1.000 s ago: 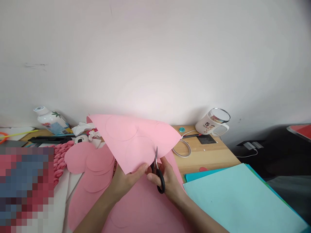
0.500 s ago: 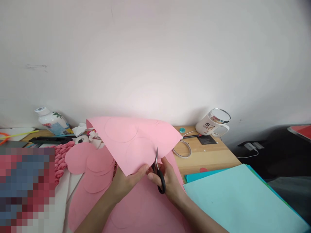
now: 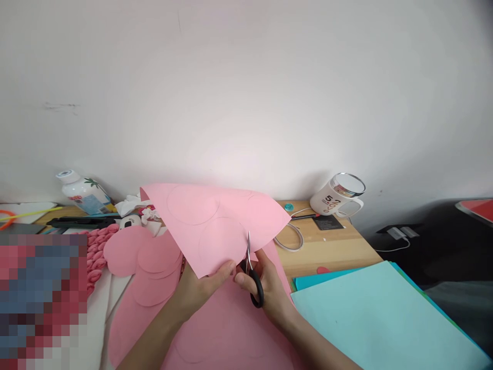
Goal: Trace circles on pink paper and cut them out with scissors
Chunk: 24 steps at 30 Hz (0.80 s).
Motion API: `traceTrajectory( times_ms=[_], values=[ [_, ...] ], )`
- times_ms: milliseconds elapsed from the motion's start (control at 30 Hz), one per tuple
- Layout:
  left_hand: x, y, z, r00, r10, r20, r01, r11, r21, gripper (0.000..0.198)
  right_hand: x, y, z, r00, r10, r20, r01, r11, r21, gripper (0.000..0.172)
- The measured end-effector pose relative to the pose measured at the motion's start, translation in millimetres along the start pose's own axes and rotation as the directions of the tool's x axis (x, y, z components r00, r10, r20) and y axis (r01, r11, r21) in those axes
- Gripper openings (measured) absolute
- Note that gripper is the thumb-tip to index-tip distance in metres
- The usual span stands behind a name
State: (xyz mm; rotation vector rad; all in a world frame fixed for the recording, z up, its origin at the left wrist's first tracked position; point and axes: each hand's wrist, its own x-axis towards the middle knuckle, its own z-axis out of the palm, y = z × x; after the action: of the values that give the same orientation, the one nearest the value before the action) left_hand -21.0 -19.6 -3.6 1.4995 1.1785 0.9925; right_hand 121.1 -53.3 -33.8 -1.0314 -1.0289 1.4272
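My left hand grips the lower edge of a pink paper sheet, thumb on top and fingers hidden beneath. Faint drawn circles show on the sheet, which bends up toward the wall. In my right hand is a pair of scissors with black handles. Their blades point away from me and meet the sheet's near edge, beside a circle outline. Several cut pink paper circles lie overlapping at the left. Under my hands is another pink sheet, with circle lines on it.
A stack of light blue paper lies at the right. Behind it stand a white mug and a coiled cable. A white bottle, a black cutter and pink braided yarn sit at the left.
The pink sheet has shifted very slightly, its right corner a little to the right. Both hands and the scissors stay almost where they were.
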Motion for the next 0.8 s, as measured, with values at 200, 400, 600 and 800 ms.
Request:
traceTrajectory(
  times_ms=[200,400,600,800],
  values=[
    [0.5,-2.0,-1.4,1.000,0.003,-0.015,-0.003,1.000,0.020,0.043,1.3,-1.0,0.2,1.000,0.012,-0.014,-0.012,0.999,-0.034,0.054],
    [1.0,-4.2,-0.9,0.999,0.014,-0.038,-0.014,1.000,0.001,0.046,1.9,1.3,0.1,1.000,-0.005,-0.027,0.003,0.998,-0.055,0.055],
    [2.4,-5.9,-4.0,1.000,0.008,-0.006,-0.008,1.000,-0.004,0.045,1.0,0.7,-0.4,0.999,-0.012,-0.035,0.009,0.996,-0.089,0.060],
    [2.9,-4.2,-6.7,1.000,-0.003,0.008,0.003,0.999,0.032,0.046,0.6,-0.1,-0.1,0.999,-0.007,-0.037,0.003,0.994,-0.107,0.060]
  ],
)
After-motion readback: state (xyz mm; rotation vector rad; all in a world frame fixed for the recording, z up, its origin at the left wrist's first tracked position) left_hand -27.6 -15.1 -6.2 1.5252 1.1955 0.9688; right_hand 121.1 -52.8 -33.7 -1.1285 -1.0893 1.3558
